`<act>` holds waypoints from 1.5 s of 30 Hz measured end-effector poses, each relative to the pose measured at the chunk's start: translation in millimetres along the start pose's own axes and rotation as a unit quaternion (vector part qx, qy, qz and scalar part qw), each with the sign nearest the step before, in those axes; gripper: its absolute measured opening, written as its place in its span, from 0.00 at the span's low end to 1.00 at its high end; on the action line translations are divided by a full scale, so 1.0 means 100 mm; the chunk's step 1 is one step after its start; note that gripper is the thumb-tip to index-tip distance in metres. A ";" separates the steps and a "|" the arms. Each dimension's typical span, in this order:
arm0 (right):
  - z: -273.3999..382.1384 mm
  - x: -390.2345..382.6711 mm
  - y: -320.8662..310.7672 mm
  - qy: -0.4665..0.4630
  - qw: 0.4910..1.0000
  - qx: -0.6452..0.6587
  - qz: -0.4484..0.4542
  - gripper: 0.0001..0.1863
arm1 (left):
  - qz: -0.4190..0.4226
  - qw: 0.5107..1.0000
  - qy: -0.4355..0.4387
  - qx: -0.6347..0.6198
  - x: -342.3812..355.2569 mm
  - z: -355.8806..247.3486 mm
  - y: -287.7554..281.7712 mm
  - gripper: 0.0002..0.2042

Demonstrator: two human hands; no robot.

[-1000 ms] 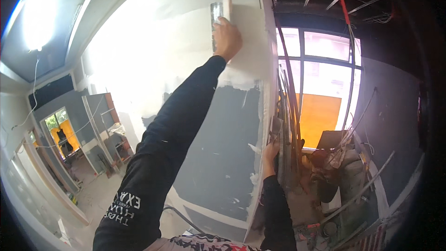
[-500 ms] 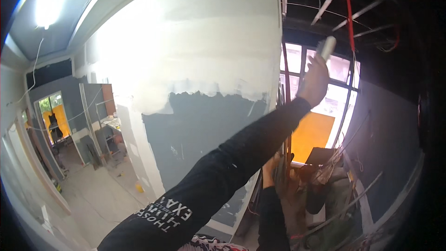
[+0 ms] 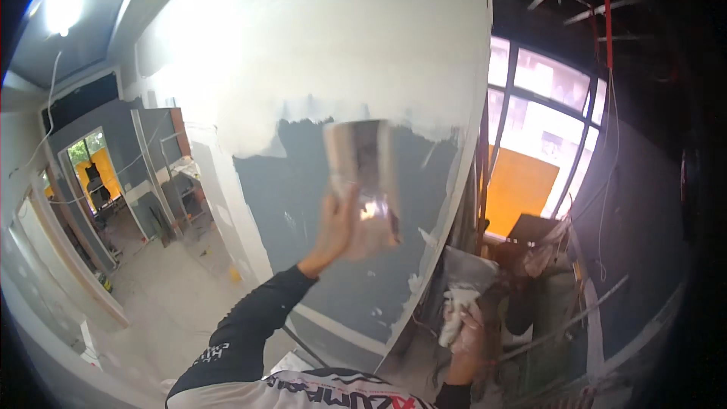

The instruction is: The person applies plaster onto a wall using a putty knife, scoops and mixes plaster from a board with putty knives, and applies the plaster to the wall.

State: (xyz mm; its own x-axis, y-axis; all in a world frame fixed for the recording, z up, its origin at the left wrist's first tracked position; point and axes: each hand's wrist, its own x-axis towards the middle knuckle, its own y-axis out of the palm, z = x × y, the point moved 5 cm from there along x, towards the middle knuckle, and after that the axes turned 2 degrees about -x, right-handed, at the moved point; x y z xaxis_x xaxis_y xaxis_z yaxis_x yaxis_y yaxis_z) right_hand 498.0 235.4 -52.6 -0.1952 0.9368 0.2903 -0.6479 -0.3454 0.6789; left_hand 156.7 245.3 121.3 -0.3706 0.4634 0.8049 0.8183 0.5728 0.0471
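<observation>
Grasping blurred, rectangular grey metal trowel point(image 3: 367, 145) at frame centre with left hand point(image 3: 335, 223), pale-handled, broad-bladed grey scraper point(image 3: 469, 269) at lower right with right hand point(image 3: 468, 326); probably light, stiff, best held by handles.

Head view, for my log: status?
Left hand holds blurred flat trowel before patchy wall. Right hand holds grey-bladed tool. Nothing seen blocking either.
</observation>
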 end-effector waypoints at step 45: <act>0.27 2.00 0.40 -0.438 0.645 -0.598 -0.185 0.19 | -0.190 0.977 0.063 0.068 3.13 0.41 -3.47 0.29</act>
State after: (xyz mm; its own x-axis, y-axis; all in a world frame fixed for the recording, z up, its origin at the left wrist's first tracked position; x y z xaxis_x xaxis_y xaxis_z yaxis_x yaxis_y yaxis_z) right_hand 452.6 407.1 50.5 0.2875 0.3705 0.8832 -0.7375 0.6740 -0.0427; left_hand -261.6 219.1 332.4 -0.5728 0.1176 0.8112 0.5625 0.7763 0.2847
